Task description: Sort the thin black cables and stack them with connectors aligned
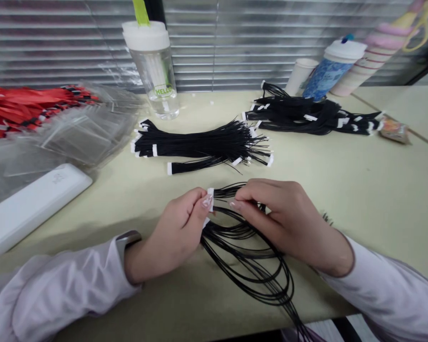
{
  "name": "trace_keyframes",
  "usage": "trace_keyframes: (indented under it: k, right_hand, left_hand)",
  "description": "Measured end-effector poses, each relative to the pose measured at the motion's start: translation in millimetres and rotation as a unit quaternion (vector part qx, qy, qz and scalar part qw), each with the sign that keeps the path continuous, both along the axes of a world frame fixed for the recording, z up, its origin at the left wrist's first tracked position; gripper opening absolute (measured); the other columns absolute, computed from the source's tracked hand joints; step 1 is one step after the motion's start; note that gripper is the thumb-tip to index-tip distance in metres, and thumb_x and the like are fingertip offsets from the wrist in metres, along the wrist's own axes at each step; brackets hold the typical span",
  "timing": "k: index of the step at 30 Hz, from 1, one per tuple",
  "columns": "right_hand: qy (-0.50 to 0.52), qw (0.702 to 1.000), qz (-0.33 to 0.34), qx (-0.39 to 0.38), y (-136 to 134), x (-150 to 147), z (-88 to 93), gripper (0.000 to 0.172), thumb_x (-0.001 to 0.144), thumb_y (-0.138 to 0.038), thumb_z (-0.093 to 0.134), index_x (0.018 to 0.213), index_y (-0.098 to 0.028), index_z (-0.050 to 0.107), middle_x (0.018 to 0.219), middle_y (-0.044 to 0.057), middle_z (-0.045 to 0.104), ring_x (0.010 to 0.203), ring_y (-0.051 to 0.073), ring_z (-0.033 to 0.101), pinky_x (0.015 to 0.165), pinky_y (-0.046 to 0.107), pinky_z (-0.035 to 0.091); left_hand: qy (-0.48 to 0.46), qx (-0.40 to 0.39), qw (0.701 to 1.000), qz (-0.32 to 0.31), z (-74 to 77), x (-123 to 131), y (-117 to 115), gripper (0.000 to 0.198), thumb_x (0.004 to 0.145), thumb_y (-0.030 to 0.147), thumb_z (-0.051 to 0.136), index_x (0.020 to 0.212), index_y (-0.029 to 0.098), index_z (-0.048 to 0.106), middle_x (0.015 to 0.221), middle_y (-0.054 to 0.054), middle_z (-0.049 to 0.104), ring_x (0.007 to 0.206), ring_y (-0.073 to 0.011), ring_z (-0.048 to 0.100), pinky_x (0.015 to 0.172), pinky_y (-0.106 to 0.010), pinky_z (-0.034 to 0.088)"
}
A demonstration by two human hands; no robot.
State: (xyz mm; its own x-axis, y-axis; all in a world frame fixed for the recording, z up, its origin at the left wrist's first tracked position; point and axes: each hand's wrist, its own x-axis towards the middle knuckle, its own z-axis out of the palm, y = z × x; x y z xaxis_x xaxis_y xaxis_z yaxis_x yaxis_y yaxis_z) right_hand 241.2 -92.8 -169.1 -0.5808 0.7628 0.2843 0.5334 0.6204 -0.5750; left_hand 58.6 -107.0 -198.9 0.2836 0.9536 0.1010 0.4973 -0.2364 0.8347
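Observation:
My left hand (183,223) pinches a white connector (210,199) between thumb and fingers. Thin black wires (226,192) run from the connector toward my right hand (276,211). The thumb and index finger of that hand are pressed together on a black wire near the connector. Below and between my hands, a looped black wire harness (257,280) hangs in curves, its loose ends trailing over the table's front edge. A second white connector piece (205,222) shows just under my left fingers, partly hidden by them.
Behind my hands lies a bundle of black wire harnesses (196,145) with white connectors; another black pile (306,114) is at back right. Clear bags (82,137), red cables (24,107) and a white power bank (35,204) are left. A water bottle (157,71) and cups (330,66) stand behind.

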Motion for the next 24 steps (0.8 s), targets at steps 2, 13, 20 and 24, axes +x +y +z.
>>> trace_keyframes:
  k: [2, 13, 20, 24]
  right_hand:
    - [-0.011, 1.000, 0.000, 0.011, 0.2, -2.1, -2.4, 0.011, 0.084, -0.019, 0.044, 0.078, -0.016, 0.054, 0.072, 0.000, 0.055, 0.066, 0.008, 0.048, 0.061, 0.020, 0.035]
    - [-0.151, 0.972, -0.046, 0.175, 2.9, 7.2, 4.5, 0.019, 0.082, -0.032, 0.049, 0.083, -0.013, 0.054, 0.080, 0.007, 0.054, 0.075, 0.017, 0.049, 0.066, 0.029, 0.038]
    - [-0.186, 0.972, -0.077, 0.119, -10.6, 16.3, 20.4, 0.039, 0.082, -0.042, 0.047, 0.053, -0.017, 0.039, 0.049, -0.001, 0.039, 0.044, 0.008, 0.031, 0.045, 0.026, 0.022]
    - [-0.147, 0.980, 0.016, -0.130, -7.4, 4.2, 5.0, 0.031, 0.087, -0.030, 0.038, 0.060, -0.017, 0.046, 0.052, -0.004, 0.042, 0.049, 0.006, 0.034, 0.046, 0.021, 0.026]
  left_hand:
    - [0.008, -0.002, 1.000, -0.019, -0.2, -0.3, -0.9, 0.029, 0.090, 0.030, 0.030, 0.065, 0.017, 0.035, 0.058, 0.004, 0.036, 0.052, -0.0081, 0.033, 0.049, -0.020, 0.030]
    - [-0.020, -0.050, 0.994, 0.091, 0.4, 1.2, 7.6, 0.034, 0.087, 0.040, 0.034, 0.064, 0.016, 0.041, 0.058, 0.002, 0.042, 0.053, -0.0090, 0.041, 0.047, -0.019, 0.034]
    - [-0.098, -0.103, 0.977, 0.161, -2.1, 3.1, 12.6, 0.033, 0.085, 0.043, 0.036, 0.069, 0.016, 0.047, 0.055, 0.003, 0.045, 0.044, -0.0083, 0.044, 0.039, -0.019, 0.037]
    - [-0.065, -0.077, 0.984, 0.146, -1.4, 2.5, 10.3, 0.033, 0.086, 0.041, 0.036, 0.066, 0.016, 0.045, 0.053, 0.003, 0.044, 0.046, -0.0080, 0.044, 0.040, -0.017, 0.036]
